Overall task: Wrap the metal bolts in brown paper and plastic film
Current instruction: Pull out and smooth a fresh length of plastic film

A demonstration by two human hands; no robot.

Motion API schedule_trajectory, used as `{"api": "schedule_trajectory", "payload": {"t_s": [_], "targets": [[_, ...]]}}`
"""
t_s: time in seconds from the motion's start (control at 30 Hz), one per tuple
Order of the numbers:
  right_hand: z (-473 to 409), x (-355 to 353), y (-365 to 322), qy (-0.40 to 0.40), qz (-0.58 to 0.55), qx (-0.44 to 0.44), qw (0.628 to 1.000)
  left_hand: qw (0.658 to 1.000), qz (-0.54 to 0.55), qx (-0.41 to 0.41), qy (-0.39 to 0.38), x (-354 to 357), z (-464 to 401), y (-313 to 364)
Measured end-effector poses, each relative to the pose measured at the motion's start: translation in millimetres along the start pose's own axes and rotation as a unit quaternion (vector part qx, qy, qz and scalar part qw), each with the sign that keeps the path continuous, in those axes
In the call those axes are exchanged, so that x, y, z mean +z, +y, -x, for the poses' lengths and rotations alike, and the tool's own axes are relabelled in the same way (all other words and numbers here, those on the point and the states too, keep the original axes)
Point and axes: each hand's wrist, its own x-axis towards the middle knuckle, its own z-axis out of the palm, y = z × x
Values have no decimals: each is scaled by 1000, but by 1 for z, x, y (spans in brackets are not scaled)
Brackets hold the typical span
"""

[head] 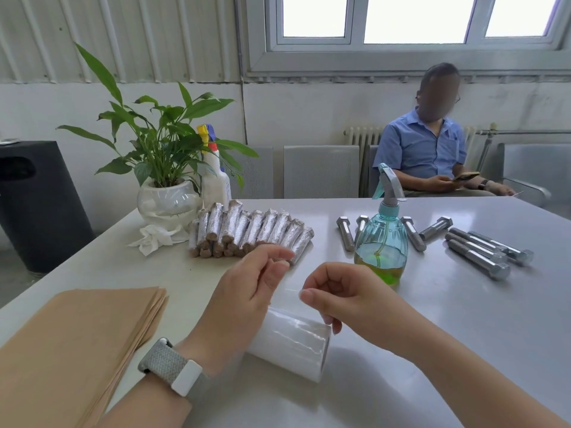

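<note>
Right above the roll of plastic film (pixel 290 344), both hands pinch a thin clear strip: left hand (pixel 247 291) and right hand (pixel 336 295), fingers curled. Brown paper (pixel 71 344) lies left, wrapped bolts (pixel 247 231) beyond, bare bolts (pixel 482 251) right of a spray bottle (pixel 381 242) on the table (pixel 463 335).

paper stack (pixel 77 341) front-left; film roll (pixel 290 344) centre, probably on table (pixel 463 350); wrapped bolts (pixel 250 233) behind; bare bolts (pixel 482 248) far right

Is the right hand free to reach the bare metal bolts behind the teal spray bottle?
Probably not directly: the right hand is pinching clear plastic film, and the teal spray bottle stands between it and the nearest bare metal bolts. The bolts lying further right look open.
</note>
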Motion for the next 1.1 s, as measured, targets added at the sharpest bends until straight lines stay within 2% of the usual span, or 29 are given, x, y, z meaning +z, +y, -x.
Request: {"api": "schedule_trajectory", "payload": {"t_s": [0.17, 0.27, 0.47, 0.57, 0.63, 0.7, 0.77, 0.83, 0.93, 1.1], "targets": [[-1, 5, 1, 7, -19, -16, 1000, 995, -20, 84, -55, -10, -8, 2], [-1, 6, 0, 8, -19, -23, 1000, 984, -76, 131, -89, -15, -9, 6], [0, 6, 5, 1, -67, 5, 998, 953, -207, 142, -168, -15, -11, 13], [-1, 1, 7, 9, -146, 68, 987, 944, -242, 129, -182, -15, -10, 12], [-1, -6, 11, -13, -183, 122, 975, 949, -230, 137, -164, -16, -6, 11], [1, -12, 13, -86, -166, 147, 971, 963, -202, 123, -129, -19, -2, 9], [5, -17, 13, -171, -151, 129, 965, 984, -145, 65, -82, -19, 1, 4], [8, -15, 13, -204, -163, 109, 959, 998, -64, -16, -8, -17, 5, -1], [8, 6, 14, -160, -137, 96, 973, 989, -1, -104, 110, -10, 9, -7], [7, 31, 5, -88, -290, 55, 951, 972, -44, -136, 188, 3, 12, -14]]}}
